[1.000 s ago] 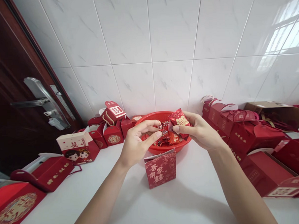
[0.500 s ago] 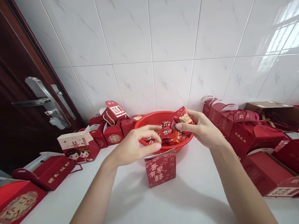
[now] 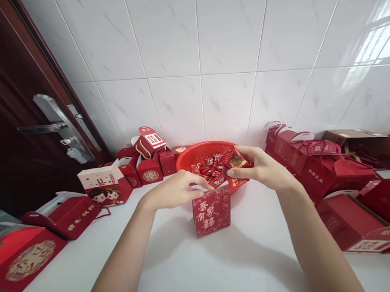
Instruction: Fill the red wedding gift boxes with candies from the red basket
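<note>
A small red gift box [image 3: 212, 212] with pale gold writing stands upright on the white table. My left hand [image 3: 177, 190] is at its upper left edge, the thumb in front and the index finger reaching over the top, closed on the rim. Behind the box sits a red plastic basket [image 3: 192, 155] holding several wrapped sweets [image 3: 212, 169]. Over the basket's right side, my right hand [image 3: 263, 166] is closed on red wrapped candy [image 3: 236, 158] with gold print; I cannot tell how many pieces it has.
Several red gift boxes [image 3: 70, 218] line the left, near a dark door [image 3: 7, 128]. More red boxes [image 3: 356, 220] crowd the right, with a brown cardboard box [image 3: 359, 134] behind them. A tiled wall [image 3: 228, 93] rises at the back.
My left hand has come down from above the box to its top left edge and closed there. My right hand has lowered slightly, still with the candy.
</note>
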{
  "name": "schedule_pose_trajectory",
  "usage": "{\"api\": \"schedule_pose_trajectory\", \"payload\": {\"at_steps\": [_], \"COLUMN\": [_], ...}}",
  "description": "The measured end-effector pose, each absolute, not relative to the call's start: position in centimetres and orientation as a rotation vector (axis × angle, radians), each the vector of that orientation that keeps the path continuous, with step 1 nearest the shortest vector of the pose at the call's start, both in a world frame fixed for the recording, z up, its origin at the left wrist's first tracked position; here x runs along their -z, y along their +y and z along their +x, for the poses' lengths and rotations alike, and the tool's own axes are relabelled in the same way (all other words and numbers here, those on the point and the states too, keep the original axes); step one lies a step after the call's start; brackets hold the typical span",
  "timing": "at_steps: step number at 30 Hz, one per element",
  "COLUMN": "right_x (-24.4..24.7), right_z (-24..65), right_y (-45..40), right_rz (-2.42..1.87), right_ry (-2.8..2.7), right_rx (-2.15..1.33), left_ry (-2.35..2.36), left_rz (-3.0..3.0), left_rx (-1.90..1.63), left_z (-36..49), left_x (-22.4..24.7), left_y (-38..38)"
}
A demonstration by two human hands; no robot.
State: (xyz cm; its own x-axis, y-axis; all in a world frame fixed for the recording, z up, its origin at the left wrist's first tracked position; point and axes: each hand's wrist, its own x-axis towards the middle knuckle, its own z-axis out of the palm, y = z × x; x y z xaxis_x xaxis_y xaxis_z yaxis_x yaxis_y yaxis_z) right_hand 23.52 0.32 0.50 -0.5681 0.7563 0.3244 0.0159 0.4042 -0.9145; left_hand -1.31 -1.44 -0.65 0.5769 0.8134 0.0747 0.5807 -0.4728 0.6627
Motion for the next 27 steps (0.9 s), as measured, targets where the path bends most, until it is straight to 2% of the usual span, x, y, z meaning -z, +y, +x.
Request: {"api": "schedule_pose_trajectory", "payload": {"at_steps": [11,27], "right_x": [0.9,1.5], "right_z": [21.9,20.8], "right_y": [0.9,0.6], "right_rz": [-0.775,-0.794], "right_ry": [-2.178,-2.201], "right_rx": [-0.753,-0.765], "left_ry": [1.109,1.107], "left_rz": [2.076,2.086], "left_rx": [-0.440,-0.408], "left_z": [-1.9,-1.8], "left_x": [1.0,0.8], "left_y": [-0.6,-0.6]}}
